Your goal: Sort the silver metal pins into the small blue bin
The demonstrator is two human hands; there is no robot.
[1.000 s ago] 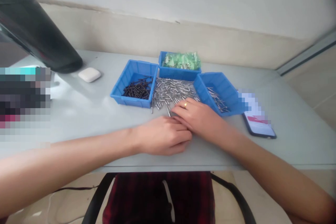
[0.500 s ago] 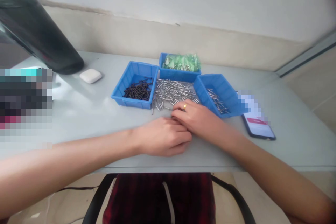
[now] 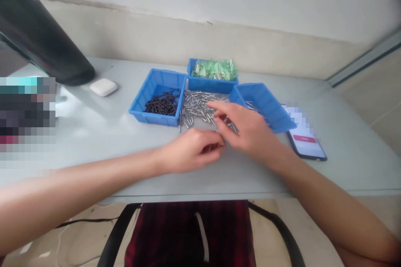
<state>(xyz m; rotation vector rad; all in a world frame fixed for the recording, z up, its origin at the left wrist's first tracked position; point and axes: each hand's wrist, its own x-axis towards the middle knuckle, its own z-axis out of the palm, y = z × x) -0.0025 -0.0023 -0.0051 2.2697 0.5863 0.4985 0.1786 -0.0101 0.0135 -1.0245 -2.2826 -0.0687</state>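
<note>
My left hand [image 3: 194,151] is just above the table in front of the pile, its fingers curled in towards the palm. What those fingers hold, if anything, is hidden. My right hand [image 3: 246,127] is beside it, over the near right side of a loose pile of silver rivets [image 3: 199,102]. Its index finger stretches out over the pile and its thumb stands apart; I see nothing held there. More silver rivets lie in the right blue bin [image 3: 278,112], partly behind my right hand. Dark, thin screw-like pieces [image 3: 161,105] fill part of the left blue bin [image 3: 153,119].
A blue bin [image 3: 213,85] at the back holds a green plastic bag [image 3: 216,69] with metal pieces. A phone [image 3: 308,144] lies right of the bins. A white case [image 3: 103,87] and a large dark bottle [image 3: 46,33] are at the left. The table's front edge [image 3: 194,197] runs near my forearms.
My right hand has lifted off my left hand and opened, its index finger now reaching over the pile. My left hand has shifted slightly, its fingers looser. The view has moved a little.
</note>
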